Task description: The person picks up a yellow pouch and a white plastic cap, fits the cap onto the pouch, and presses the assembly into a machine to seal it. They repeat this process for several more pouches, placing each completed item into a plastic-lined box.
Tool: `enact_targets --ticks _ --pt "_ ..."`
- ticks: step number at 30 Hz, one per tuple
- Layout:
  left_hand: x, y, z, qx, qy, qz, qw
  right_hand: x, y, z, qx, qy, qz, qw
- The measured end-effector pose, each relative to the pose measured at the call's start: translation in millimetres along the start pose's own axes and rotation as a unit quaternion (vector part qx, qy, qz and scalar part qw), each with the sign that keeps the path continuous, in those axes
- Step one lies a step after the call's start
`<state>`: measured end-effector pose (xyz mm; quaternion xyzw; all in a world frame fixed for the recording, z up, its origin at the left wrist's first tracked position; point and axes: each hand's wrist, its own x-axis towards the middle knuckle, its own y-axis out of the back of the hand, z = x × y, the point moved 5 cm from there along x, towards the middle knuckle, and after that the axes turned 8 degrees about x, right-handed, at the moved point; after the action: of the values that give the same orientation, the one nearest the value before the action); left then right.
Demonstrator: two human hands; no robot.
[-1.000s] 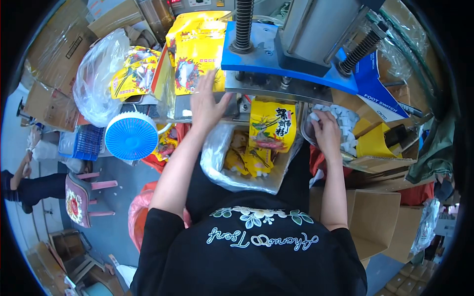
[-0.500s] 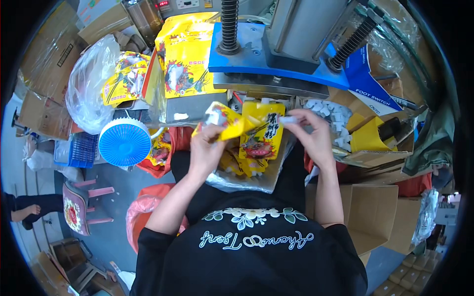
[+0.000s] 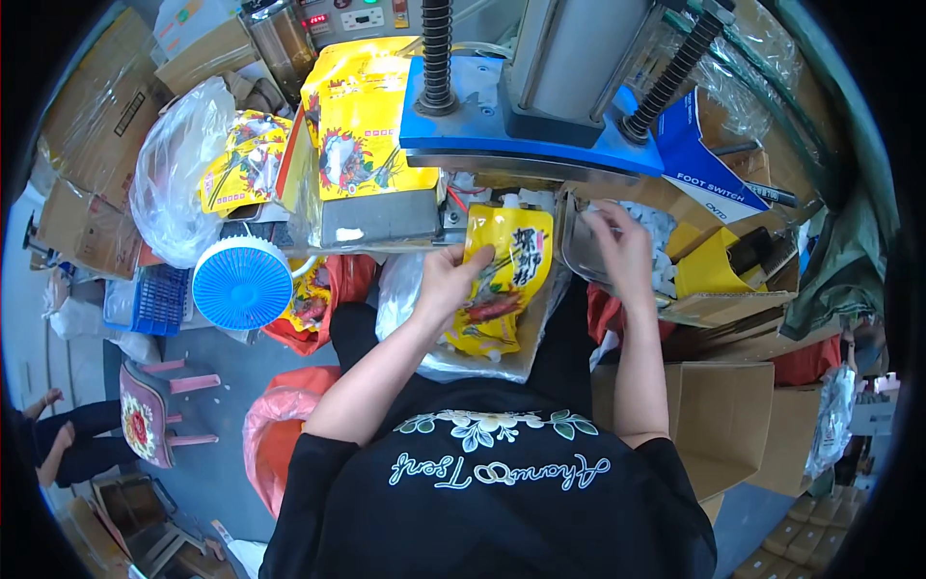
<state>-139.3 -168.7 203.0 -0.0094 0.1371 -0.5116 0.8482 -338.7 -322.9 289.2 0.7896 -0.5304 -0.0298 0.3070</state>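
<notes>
My left hand (image 3: 449,282) is closed on the left edge of a yellow spout pouch (image 3: 517,253) with black characters and a food picture. A white spout tops the pouch, which stands over a plastic-lined box (image 3: 523,365) on my lap. More yellow pouches (image 3: 490,333) lie in that box, partly hidden. My right hand (image 3: 622,249) is over the clear tray at the right, its fingers bent and somewhat apart, with nothing visible in them. Small white plastic pieces (image 3: 656,228) are heaped beside and behind it.
A press with a blue plate (image 3: 521,145) overhangs the work area. Printed yellow pouches (image 3: 371,125) lie at the back left, near a blue fan (image 3: 242,283). Cardboard boxes (image 3: 719,420) stand at the right. Another person's legs (image 3: 82,444) show at far left.
My right hand has moved right, off the white piece it held near the pouch. The tilted pouch has left my left hand, which now grips the upright one. The view has shifted slightly.
</notes>
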Motion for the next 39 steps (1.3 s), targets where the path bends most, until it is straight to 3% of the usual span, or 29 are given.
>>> enact_targets --ticks 3,7,10,12,14,15,18,19,24,26,28,29,34,36,37,39 --pt "11 -12 5 -0.147 0.060 0.007 0.987 12 26 24 -0.170 -0.001 0.034 0.985" --pt "17 -10 4 -0.165 0.067 -0.007 0.984 14 15 59 -0.247 0.029 0.020 0.968" --pt "28 18 25 0.109 -0.036 -0.017 0.993 10 9 49 -0.255 0.050 0.001 0.966" --pt "53 62 42 0.270 -0.200 0.075 0.939 9 8 45 -0.220 0.049 0.015 0.974" --pt "38 83 87 0.451 -0.341 0.225 0.794 7 6 45 -0.161 0.003 0.029 0.986" --pt "49 103 68 0.564 -0.292 0.236 0.736 5 9 41 -0.141 0.071 0.071 0.985" --pt "9 99 56 0.640 -0.271 0.202 0.690 3 19 75 -0.050 -0.055 0.055 0.996" --pt "-5 94 57 0.620 -0.292 0.212 0.697 4 16 80 0.048 -0.017 0.065 0.997" --pt "-21 115 58 0.519 -0.331 0.299 0.729 -9 15 36 0.188 -0.019 0.058 0.980" --pt "-23 105 67 0.504 -0.285 0.200 0.791 -12 8 9 0.213 -0.019 0.038 0.976" --pt "-38 80 61 0.328 -0.213 0.145 0.909 -15 -3 -13 0.139 0.012 -0.025 0.990" --pt "-39 72 46 0.231 -0.207 0.113 0.944 -18 -11 -25 0.159 -0.029 -0.054 0.985" --pt "-53 46 15 0.279 -0.224 0.055 0.932 -31 -43 -59 0.071 0.052 -0.188 0.978" --pt "-57 38 6 0.281 -0.189 0.001 0.941 -33 -52 -62 0.064 0.066 -0.235 0.968" --pt "-59 34 2 0.229 -0.110 -0.029 0.967 -35 -55 -62 0.072 0.066 -0.252 0.963" --pt "-55 32 -2 0.234 -0.121 -0.045 0.964 -36 -60 -59 0.087 0.062 -0.280 0.954"
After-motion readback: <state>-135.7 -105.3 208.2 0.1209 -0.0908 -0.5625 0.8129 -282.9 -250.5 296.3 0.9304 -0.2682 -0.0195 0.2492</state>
